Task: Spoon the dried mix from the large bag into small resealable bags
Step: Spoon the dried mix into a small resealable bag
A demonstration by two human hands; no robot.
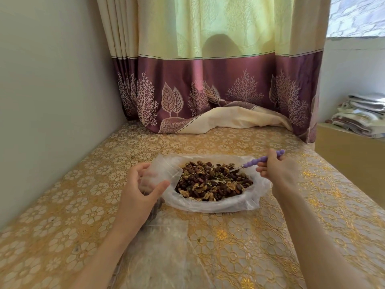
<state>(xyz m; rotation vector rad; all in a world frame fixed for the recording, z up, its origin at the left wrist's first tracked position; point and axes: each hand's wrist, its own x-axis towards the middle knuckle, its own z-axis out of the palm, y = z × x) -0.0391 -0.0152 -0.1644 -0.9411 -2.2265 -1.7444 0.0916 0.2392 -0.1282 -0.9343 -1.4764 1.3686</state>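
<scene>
Nearest us, we are noting loose clear plastic [166, 247] lying on the gold floral tablecloth [62, 205] (more small bags, prob., but we cannot tell). Just beyond, the left hand [139, 190] is curling fingers and thumb round a small resealable bag [160, 174], holding it beside the large bag [210, 203]. The right hand [277, 170] is pinching the purple beaded handle of the spoon [258, 160], w/ the bowel-end tip digging into the dried mix [212, 180] of nuts and dark fruit, which is sitting in the rolled-down large bag mid-table. Behind, a purple-hemmed curtain [208, 90] is draping onto the table.

Risks we are flagging: the small bag's mouth looks slack, so a loaded spoon may be missing it and scattering mix; an overfull scoop would be shedding pieces in transit.
</scene>
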